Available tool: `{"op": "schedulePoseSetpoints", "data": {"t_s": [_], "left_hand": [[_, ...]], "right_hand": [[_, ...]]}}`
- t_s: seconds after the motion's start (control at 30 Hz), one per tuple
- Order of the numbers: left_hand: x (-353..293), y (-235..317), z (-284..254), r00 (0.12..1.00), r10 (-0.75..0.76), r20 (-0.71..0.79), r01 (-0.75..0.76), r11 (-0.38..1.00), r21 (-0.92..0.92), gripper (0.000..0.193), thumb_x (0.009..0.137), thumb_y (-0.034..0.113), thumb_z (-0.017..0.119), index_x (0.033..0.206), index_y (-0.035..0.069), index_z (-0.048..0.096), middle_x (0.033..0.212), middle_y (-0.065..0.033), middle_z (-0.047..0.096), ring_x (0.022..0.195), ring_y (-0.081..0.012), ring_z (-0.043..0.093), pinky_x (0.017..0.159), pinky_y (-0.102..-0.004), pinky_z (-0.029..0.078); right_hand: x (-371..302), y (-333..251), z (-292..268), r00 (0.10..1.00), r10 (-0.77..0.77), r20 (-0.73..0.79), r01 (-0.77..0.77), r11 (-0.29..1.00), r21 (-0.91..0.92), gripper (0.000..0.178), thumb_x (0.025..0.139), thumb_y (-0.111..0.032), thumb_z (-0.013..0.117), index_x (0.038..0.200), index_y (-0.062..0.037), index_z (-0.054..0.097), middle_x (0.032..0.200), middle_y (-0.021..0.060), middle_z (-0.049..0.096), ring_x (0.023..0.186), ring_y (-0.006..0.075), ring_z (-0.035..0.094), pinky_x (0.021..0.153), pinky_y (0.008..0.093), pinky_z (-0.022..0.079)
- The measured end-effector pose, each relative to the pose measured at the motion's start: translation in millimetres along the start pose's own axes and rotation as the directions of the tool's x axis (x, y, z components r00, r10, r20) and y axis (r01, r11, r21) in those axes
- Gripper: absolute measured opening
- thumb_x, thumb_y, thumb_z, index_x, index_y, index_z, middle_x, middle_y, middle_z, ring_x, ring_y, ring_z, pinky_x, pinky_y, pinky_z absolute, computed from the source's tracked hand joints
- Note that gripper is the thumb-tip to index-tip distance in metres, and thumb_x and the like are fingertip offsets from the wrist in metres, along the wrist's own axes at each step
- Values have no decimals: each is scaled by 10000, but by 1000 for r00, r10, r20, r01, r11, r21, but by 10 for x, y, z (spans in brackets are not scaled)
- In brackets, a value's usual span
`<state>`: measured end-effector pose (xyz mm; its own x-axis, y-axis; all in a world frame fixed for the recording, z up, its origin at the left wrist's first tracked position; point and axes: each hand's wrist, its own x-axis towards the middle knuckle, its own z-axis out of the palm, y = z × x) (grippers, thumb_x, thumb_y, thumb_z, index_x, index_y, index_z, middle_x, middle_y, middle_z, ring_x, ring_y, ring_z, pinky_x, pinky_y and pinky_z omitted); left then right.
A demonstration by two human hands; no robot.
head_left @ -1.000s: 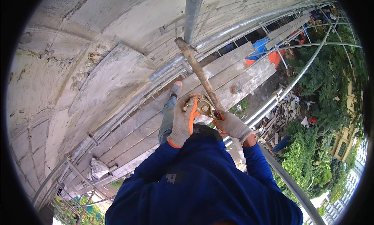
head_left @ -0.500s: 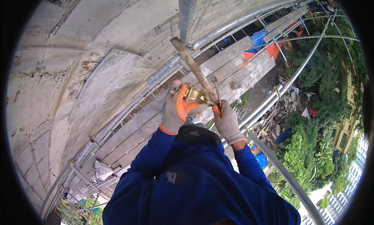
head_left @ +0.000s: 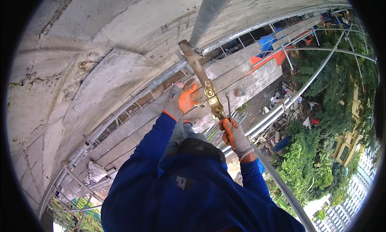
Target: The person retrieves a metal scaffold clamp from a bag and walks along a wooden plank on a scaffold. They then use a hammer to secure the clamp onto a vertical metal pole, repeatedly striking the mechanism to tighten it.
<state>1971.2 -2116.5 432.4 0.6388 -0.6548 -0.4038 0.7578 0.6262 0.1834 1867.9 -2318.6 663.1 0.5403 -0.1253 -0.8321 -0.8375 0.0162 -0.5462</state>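
Looking down from my head, my left hand (head_left: pixel 184 102) is spread, gripping nothing, right beside the gold-coloured scaffold coupler (head_left: pixel 212 97). That coupler sits along the stained pole (head_left: pixel 191 57), over planks (head_left: pixel 259 80), while my right hand (head_left: pixel 234 136) curls tightly around a spanner (head_left: pixel 229 106).

a shiny brass-coloured scaffold coupler (head_left: pixel 212 97), its halves spread lengthwise, lies slanted along a weathered brownish pole (head_left: pixel 194 62); whether it wraps around the pole cannot be told. the pole runs from upper left to lower right, its upper end blunt. just right of the coupler, a slim dark metal spanner (head_left: pixel 229 106) stands nearly upright, head uppermost.
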Motion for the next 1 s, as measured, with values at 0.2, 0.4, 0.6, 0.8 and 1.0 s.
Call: {"op": "schedulePoseSetpoints", "data": {"t_s": [0.2, 0.4, 0.6, 0.8, 1.0], "left_hand": [[1157, -235, -161, 815, 58, -576, 224, 886, 406, 546, 818, 275, 792, 1292, 117, 572, 1097, -65, 658, 1038, -177, 611, 806, -392, 481], [1480, 36, -1140, 834, 361, -417, -166, 885, 435, 379, 810, 141, 795, 1125, 29, 616, 1002, -82, 654, 833, -205, 641, 680, -361, 528], [336, -275, 204, 868, 356, -345, -240, 911, 336, 278, 860, 56, 744, 1097, 20, 603, 1019, -71, 656, 925, -207, 653, 792, -381, 550], [-543, -196, 468, 846, 355, -397, -235, 918, 320, 371, 805, 44, 779, 1119, 12, 585, 1029, -85, 674, 942, -200, 658, 806, -361, 535], [-688, -165, 146, 810, 376, -450, -217, 906, 364, 431, 818, 98, 788, 1178, -4, 575, 1071, -78, 669, 979, -181, 648, 848, -337, 525]], "right_hand": [[214, 0, -325, 985, 15, -173, -64, 958, -279, 263, 994, -294, 613, 1060, -40, 634, 627, 28, 520, 474, 122, 506, 451, 304, 400], [727, -491, -61, 947, -315, -61, 235, 812, -535, 250, 958, -238, 607, 1053, -7, 618, 858, 194, 626, 720, 312, 648, 638, 411, 494], [1216, -777, -86, 751, -660, -1, 299, 341, -891, 341, 985, -351, 571, 1004, -15, 626, 840, 198, 619, 754, 355, 654, 657, 448, 498], [1378, -1030, 797, 780, -586, 219, 440, 263, -859, 305, 939, -336, 602, 1000, -42, 653, 931, 241, 639, 859, 439, 654, 712, 505, 524], [1546, -1325, 1356, 597, -565, 570, 702, 24, -712, 277, 916, -294, 653, 959, -21, 653, 950, 229, 649, 802, 423, 652, 668, 478, 517]]}}
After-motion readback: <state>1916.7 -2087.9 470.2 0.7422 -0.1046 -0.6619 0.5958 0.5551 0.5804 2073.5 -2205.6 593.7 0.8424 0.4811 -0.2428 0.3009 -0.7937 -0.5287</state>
